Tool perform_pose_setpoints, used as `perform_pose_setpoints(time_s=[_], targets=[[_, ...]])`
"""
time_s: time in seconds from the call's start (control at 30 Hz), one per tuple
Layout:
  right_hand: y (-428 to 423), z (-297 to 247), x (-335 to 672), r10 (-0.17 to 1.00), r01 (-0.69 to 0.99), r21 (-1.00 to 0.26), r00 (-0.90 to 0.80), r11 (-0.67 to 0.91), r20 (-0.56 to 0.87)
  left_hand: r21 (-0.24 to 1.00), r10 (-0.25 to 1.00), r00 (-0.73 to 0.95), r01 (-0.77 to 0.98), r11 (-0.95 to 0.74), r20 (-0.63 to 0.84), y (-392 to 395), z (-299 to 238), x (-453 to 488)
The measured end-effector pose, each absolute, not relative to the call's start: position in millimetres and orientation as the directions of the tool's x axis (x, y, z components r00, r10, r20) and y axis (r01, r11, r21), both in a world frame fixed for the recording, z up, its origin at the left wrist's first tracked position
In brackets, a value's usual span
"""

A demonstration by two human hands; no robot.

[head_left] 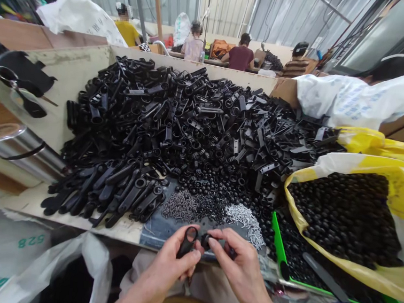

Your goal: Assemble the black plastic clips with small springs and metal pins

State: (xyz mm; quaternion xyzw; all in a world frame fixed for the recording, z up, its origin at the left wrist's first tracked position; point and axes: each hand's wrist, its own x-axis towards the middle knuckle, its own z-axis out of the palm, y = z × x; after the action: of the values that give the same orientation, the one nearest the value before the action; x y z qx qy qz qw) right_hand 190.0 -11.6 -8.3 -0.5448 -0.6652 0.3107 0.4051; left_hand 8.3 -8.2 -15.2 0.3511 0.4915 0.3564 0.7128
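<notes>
My left hand (178, 258) is closed round a black plastic handle part with a ring end (190, 235), the ring pointing up. Close beside it, my right hand (237, 253) pinches a small round black piece (207, 240) between thumb and fingertips. A slight gap seems to separate the two parts. Both hands are at the table's front edge, just below small heaps of brownish-grey springs or screws (181, 205), tiny black pieces (211, 206) and silvery pins (245, 219).
A large pile of black plastic parts (177, 107) fills the bench, with longer handles (114, 188) at front left. On the right stand a green tray (279, 243) and a yellow-white bag (328, 162) of black balls. A steel flask (21, 147) lies left. Several people sit beyond.
</notes>
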Motion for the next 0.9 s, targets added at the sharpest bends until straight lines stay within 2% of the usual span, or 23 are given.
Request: perform_pose_setpoints(time_s=[0.07, 0.23, 0.53, 0.77, 0.9], targets=[[-12.4, -5.7, 190.6, 0.964, 0.441, -0.857, -0.114, 0.267, 0.242, 0.825, 0.819, 0.324, -0.163, 0.541, -0.473, -10.3, -15.8, 8.4], [-12.3, -6.0, 184.6, 0.929, 0.375, -0.85, -0.171, 0.37, 0.328, 0.888, 0.831, 0.38, -0.05, 0.457, -0.407, -8.3, -9.1, 8.3], [-14.1, -9.4, 182.7, 0.887, 0.413, -0.785, -0.199, 0.461, 0.416, 0.924, 0.842, 0.39, 0.073, 0.377, -0.374, -12.2, -12.8, 5.7], [-15.4, -3.7, 185.4, 0.858, 0.46, -0.725, -0.309, 0.513, 0.411, 0.906, 0.871, 0.335, 0.347, 0.24, -0.359, -16.1, -4.2, 0.4], [-19.5, 1.6, 186.7, 0.859, 0.41, -0.759, -0.325, 0.505, 0.396, 0.864, 0.837, 0.377, 0.462, 0.201, -0.396, -18.7, 10.0, -10.3]])
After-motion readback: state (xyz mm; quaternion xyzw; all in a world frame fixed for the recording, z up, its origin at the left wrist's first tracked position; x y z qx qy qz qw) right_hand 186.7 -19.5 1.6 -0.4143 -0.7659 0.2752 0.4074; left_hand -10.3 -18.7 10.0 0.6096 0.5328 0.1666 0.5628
